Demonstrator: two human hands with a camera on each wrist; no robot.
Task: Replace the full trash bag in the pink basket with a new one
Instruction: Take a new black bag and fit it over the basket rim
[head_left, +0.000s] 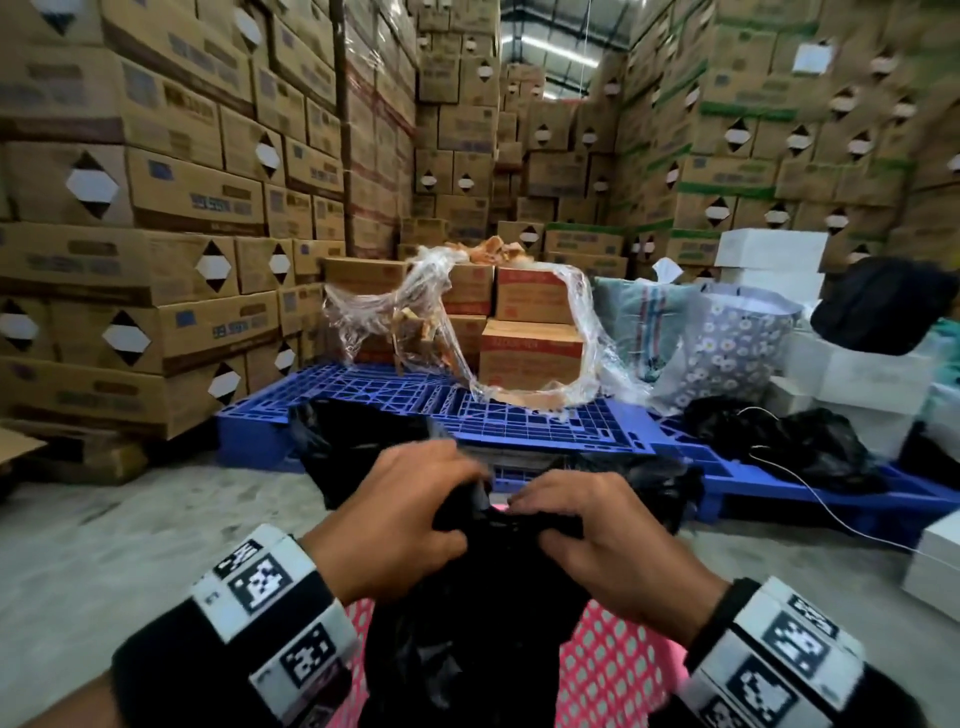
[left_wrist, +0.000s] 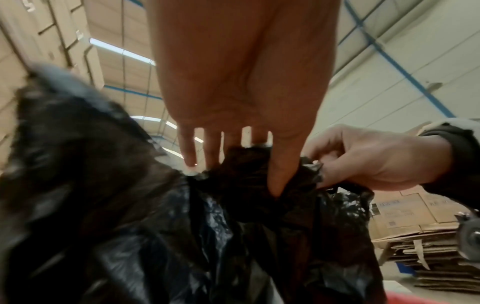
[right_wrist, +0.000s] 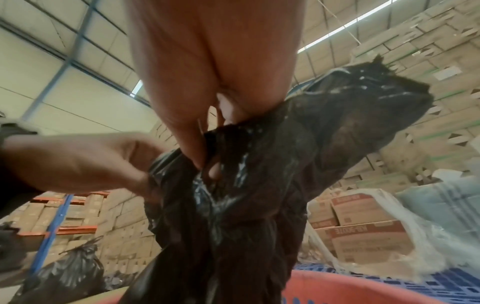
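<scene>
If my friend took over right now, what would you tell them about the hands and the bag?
Left hand: grips the gathered top of the crinkly black plastic trash bag.
Right hand: pinches the same bunched plastic, close beside the left.
The bag stands in the pink perforated plastic basket, in front of the blue plastic pallet.
Done: the bag's mouth is gathered up.
Left: probably finish closing it, lift it out, then fit a new bag.

Bare floor (head_left: 130, 530) lies open to the left; the blue pallet (head_left: 519, 415) blocks just ahead.
</scene>
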